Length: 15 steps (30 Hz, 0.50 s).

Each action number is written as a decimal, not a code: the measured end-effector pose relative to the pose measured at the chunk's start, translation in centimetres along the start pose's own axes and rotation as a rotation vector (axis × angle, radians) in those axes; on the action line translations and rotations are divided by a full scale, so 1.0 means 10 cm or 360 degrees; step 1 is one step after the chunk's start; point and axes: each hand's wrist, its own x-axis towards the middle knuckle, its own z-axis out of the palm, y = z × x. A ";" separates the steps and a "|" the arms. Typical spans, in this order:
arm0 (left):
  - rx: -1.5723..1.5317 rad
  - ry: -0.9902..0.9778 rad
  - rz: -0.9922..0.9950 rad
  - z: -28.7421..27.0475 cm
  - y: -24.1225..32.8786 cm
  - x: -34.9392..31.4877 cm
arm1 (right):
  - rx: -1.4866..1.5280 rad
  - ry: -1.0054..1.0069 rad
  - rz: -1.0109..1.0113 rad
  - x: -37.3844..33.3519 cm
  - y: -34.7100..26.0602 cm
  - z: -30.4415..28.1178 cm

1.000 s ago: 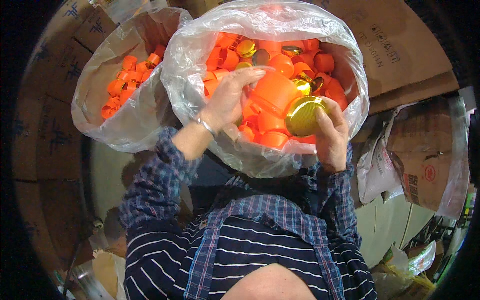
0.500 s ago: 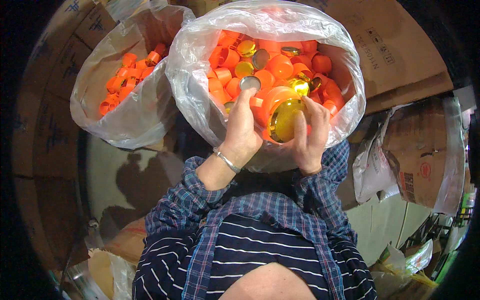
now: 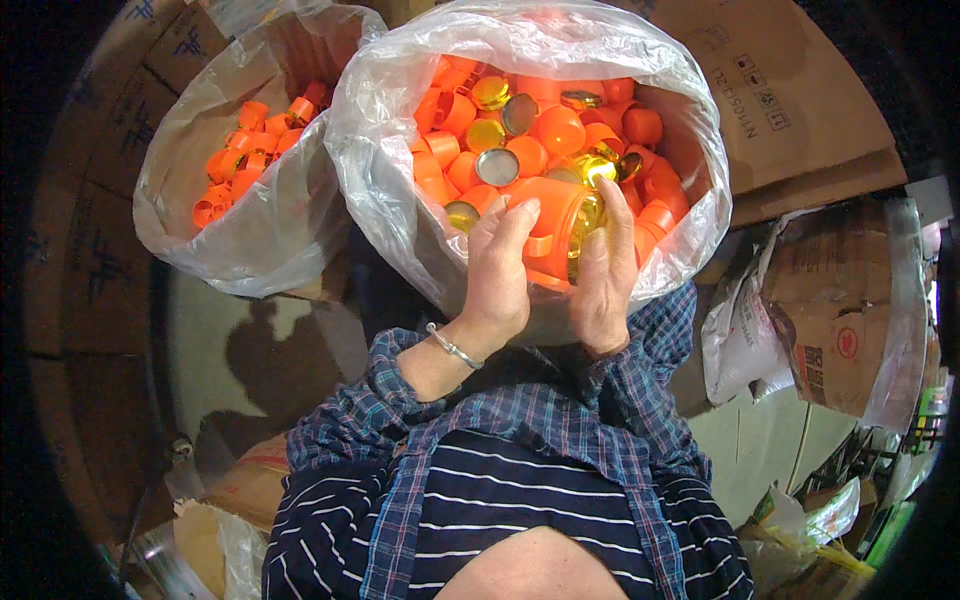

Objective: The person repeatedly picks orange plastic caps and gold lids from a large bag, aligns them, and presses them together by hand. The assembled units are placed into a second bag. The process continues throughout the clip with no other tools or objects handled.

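Note:
My left hand (image 3: pixel 498 270) and my right hand (image 3: pixel 606 270) together clasp an orange plastic cap (image 3: pixel 552 215) with a shiny gold liner (image 3: pixel 588 220) facing right. They hold it over the near rim of a clear plastic bag (image 3: pixel 390 200) filled with several orange caps (image 3: pixel 560 130) and gold discs (image 3: pixel 490 92). A metal bracelet (image 3: pixel 452 347) circles my left wrist. My plaid sleeves and striped shirt fill the lower middle.
A second clear bag (image 3: pixel 230 230) with smaller orange caps (image 3: pixel 240 160) stands to the left. Brown cardboard boxes (image 3: pixel 810 100) lie behind and to the right, with more boxes in plastic wrap (image 3: pixel 840 320) at the right edge. Cardboard wall curves along the left.
Both hands have drawn back from inside the bag toward its near rim, closing together around the orange cap; the gold liner has turned from facing up to facing sideways.

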 end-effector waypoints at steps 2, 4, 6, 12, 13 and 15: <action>-0.0025 0.0045 0.0001 0.01 -0.02 -0.03 | -0.0064 -0.0012 -0.0027 -0.03 -0.04 0.04; -0.0090 0.0031 0.0009 0.01 -0.03 -0.06 | -0.0178 0.0001 -0.0114 -0.02 -0.06 0.07; 0.0129 -0.0042 0.0141 0.01 -0.03 -0.09 | -0.0189 -0.0006 -0.0155 -0.01 -0.05 0.09; 0.0243 -0.0137 0.0215 -0.06 0.01 -0.04 | -0.0131 -0.0016 -0.0203 -0.01 0.01 0.14; 0.0260 -0.0214 0.0223 -0.09 0.01 -0.02 | -0.0122 -0.0027 -0.0135 0.00 0.03 0.14; 0.0259 -0.0197 0.0174 -0.12 -0.02 -0.02 | -0.0092 -0.0062 -0.0028 0.01 0.06 0.16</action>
